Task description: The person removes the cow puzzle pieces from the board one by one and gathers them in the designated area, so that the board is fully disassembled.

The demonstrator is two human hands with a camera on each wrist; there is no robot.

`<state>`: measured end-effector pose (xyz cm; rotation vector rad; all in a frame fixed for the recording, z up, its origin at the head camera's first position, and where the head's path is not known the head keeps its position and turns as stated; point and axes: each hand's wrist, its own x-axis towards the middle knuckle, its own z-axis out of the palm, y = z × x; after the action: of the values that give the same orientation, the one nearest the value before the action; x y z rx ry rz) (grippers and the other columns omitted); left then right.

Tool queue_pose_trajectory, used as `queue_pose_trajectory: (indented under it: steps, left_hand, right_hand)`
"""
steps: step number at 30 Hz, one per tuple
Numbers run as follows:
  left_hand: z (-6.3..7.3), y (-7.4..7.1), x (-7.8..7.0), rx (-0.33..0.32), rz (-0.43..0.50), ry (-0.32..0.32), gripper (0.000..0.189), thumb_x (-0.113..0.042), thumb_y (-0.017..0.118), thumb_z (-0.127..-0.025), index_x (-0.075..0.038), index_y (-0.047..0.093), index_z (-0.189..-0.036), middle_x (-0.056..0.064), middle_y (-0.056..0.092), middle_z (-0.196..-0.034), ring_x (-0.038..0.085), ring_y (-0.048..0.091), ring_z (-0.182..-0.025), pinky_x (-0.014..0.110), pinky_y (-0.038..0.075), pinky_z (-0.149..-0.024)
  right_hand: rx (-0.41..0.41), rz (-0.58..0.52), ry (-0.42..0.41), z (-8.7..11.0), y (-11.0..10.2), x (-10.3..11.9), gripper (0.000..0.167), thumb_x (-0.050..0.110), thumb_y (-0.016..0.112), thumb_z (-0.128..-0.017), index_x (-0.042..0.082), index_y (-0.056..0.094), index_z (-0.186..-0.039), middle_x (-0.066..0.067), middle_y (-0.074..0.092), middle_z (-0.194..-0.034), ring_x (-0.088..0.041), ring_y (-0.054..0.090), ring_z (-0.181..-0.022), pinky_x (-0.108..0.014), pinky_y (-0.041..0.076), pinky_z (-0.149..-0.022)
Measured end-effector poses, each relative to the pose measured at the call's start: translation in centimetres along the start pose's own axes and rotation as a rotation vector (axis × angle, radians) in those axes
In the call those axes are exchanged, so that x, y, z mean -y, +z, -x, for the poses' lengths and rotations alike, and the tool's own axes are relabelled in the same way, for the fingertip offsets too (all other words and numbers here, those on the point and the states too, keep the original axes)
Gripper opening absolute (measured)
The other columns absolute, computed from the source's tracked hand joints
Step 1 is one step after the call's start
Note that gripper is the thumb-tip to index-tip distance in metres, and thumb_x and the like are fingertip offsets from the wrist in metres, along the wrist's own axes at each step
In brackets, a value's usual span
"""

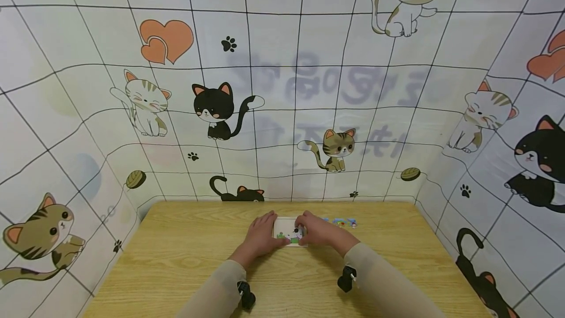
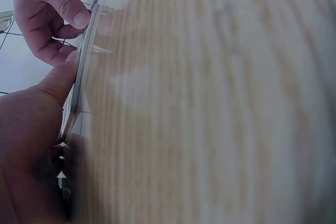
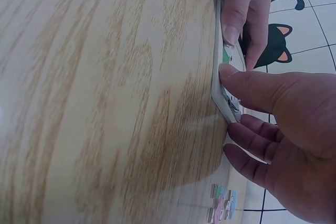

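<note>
Table (image 1: 185, 259), left hand (image 1: 261, 235), right hand (image 1: 323, 231) on puzzle (image 1: 284, 225), pieces (image 1: 341, 222) outside left wrist view

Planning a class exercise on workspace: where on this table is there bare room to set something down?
Bare table lies between the left hand and the left wall, between the sleeves, and from the loose pieces to the right wall. It is crowded at the white frame, where both hands are, and beside the right hand, where the pieces lie.
</note>
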<state>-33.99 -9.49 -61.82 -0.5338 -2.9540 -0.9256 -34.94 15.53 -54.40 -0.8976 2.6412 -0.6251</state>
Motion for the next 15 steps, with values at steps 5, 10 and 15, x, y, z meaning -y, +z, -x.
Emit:
queue_pose_trajectory:
  steps: [5, 10, 15]
  left_hand:
    - [0.41, -0.71, -0.80, 0.009, 0.000, -0.004, 0.101, -0.061, 0.083, -0.094, 0.000, 0.045, -0.166, 0.019, 0.039, -0.175, 0.043, 0.035, -0.161, 0.067, 0.021, -0.131]
    - [0.50, -0.77, -0.89, 0.009, -0.008, -0.003, 0.103, -0.063, 0.082, -0.094, 0.000, 0.045, -0.166, 0.019, 0.039, -0.175, 0.043, 0.035, -0.161, 0.068, 0.022, -0.131]
    - [0.11, -0.13, -0.15, 0.006, -0.021, -0.005, 0.102, -0.063, 0.082, -0.094, -0.003, 0.044, -0.167, 0.016, 0.038, -0.176, 0.040, 0.034, -0.162, 0.066, 0.022, -0.132]
  right_hand:
    - [-0.004, -0.016, -0.001, 0.09, 0.16, -0.08, 0.045, 0.014, 0.088, -0.097, 0.005, 0.064, -0.133, -0.012, 0.057, -0.122, -0.019, 0.058, -0.098, -0.046, 0.055, -0.087]
    - [-0.023, -0.031, -0.015, 0.21, 0.11, -0.22, 0.046, 0.013, 0.090, -0.096, 0.004, 0.062, -0.132, -0.013, 0.059, -0.123, -0.022, 0.062, -0.100, -0.048, 0.056, -0.086]
    - [-0.058, -0.009, -0.034, 0.12, 0.38, -0.69, 0.043, 0.013, 0.089, -0.096, 0.007, 0.066, -0.132, -0.010, 0.062, -0.120, -0.016, 0.061, -0.091, -0.041, 0.056, -0.081]
